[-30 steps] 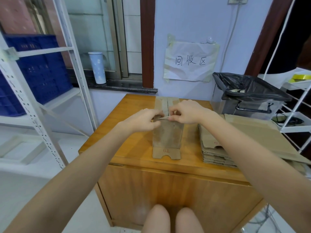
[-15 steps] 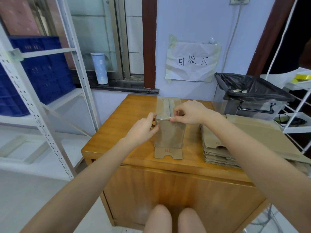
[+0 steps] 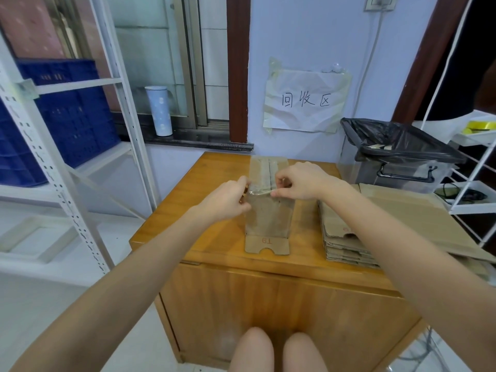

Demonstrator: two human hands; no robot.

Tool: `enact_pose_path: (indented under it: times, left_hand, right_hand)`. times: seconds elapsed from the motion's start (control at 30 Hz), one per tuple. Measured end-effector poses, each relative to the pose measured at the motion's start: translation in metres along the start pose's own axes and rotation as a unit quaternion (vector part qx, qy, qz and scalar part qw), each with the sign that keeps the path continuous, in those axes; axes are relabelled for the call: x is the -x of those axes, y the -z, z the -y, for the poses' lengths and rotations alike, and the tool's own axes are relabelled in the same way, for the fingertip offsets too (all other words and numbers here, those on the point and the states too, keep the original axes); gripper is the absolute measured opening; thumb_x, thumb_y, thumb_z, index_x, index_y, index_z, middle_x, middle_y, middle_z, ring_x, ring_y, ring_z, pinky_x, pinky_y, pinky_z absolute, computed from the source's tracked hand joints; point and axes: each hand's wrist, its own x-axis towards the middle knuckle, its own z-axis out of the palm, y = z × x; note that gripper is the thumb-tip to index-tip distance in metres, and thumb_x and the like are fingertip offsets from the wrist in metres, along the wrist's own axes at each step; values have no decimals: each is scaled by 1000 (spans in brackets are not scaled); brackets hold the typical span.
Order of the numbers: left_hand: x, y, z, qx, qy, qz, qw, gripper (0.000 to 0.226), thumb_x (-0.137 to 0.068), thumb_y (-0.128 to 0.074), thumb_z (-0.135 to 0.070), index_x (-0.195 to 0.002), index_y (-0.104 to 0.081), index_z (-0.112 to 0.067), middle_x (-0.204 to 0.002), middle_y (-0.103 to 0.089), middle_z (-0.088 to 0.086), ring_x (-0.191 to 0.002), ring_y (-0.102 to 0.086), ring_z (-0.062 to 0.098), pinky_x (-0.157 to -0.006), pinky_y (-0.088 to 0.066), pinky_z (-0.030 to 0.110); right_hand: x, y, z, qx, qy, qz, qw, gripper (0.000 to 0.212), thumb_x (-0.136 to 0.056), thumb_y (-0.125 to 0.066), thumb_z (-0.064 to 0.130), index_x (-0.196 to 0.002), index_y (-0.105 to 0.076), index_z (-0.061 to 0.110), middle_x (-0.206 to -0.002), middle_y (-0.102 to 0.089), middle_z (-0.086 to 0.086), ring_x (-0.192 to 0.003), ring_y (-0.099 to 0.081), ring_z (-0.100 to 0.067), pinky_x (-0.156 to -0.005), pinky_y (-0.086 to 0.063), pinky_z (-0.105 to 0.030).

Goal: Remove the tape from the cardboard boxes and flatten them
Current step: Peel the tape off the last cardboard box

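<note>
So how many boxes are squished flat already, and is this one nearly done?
A stack of flattened boxes already lies on the wooden table; I can't count them. One cardboard box stands upright. The right hand pinches the clear tape at its top edge while the left hand grips the box's side. Tape still covers the top seam, so peeling and flattening remain.

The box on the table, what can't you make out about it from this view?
- Head view: tape is clear and thin; its full run can't be traced.
- Left hand hides the box left edge.
- Right hand covers the top's right side.
- The box's far side faces away.
</note>
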Motion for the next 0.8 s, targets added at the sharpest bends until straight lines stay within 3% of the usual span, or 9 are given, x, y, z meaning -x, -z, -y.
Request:
enact_pose_path:
  times: [0.17, 0.27, 0.33, 0.4, 0.5, 0.63, 0.73, 0.8]
  left_hand:
    - [2, 10, 4, 44, -3, 34, 998, 64, -92, -60, -26, -147, -29, -13, -139, -51, 10, -107, -60, 18, -90, -52, 34]
    - [15, 5, 14, 160, 46, 85, 982, 96, -83, -63, -55, -154, -5, -24, -149, -40, 2, -115, -57, 16, -96, -49, 32]
    - [27, -4, 16, 183, 77, 92, 976, 111, -73, -64, -65, -153, 1, -27, -147, -42, 1, -114, -57, 15, -95, -48, 31]
    - [32, -18, 16, 136, 86, 49, 986, 101, -75, -64, -63, -152, -12, -22, -142, -49, 2, -109, -59, 15, -92, -50, 33]
    - [29, -35, 10, 64, 82, -47, 993, 64, -85, -60, -56, -131, -40, -16, -126, -60, 0, -99, -64, 17, -82, -53, 35]
    - [22, -43, 5, -15, 42, -101, 994, 35, -94, -53, -46, -106, -45, -14, -100, -67, 0, -87, -66, 20, -66, -49, 32]
    - [23, -40, 12, -14, 6, -97, 995, 29, -97, -52, -39, -107, -51, -11, -103, -68, 0, -87, -67, 21, -68, -51, 35]
    - [24, -40, 20, -74, -29, -103, 991, 26, -98, -50, -36, -100, -58, -11, -98, -70, 2, -84, -66, 23, -66, -49, 35]
  right_hand:
    - [0, 0, -2, -3, 2, -3, 1000, 29, -90, -57, 50, -83, -57, 22, -80, -57, 11, -78, -53, -14, -65, -38, -27]
    - [2, -3, -6, -34, -5, -9, 999, 29, -90, -57, 51, -81, -58, 23, -71, -50, 18, -76, -52, -12, -65, -38, -27]
    - [2, -6, -9, -46, -8, -13, 999, 31, -89, -56, 53, -79, -58, 24, -69, -49, 18, -74, -52, -11, -64, -39, -27]
    - [2, -6, -8, -29, 1, -16, 999, 32, -91, -54, 52, -80, -58, 23, -68, -48, 17, -71, -51, -11, -62, -37, -27]
    - [0, -2, -2, 8, 16, -14, 1000, 32, -93, -52, 49, -83, -58, 19, -66, -46, 15, -69, -48, -12, -60, -33, -27]
    - [1, -2, -1, 6, 15, -12, 1000, 30, -93, -52, 47, -83, -56, 19, -67, -46, 14, -69, -49, -13, -62, -34, -27]
    - [2, -3, -2, 2, 7, -14, 1000, 31, -93, -53, 47, -85, -58, 17, -68, -48, 14, -70, -49, -13, -61, -35, -27]
    - [2, -2, -2, 3, 7, -13, 1000, 30, -93, -54, 47, -85, -57, 18, -67, -48, 14, -69, -48, -12, -61, -34, -27]
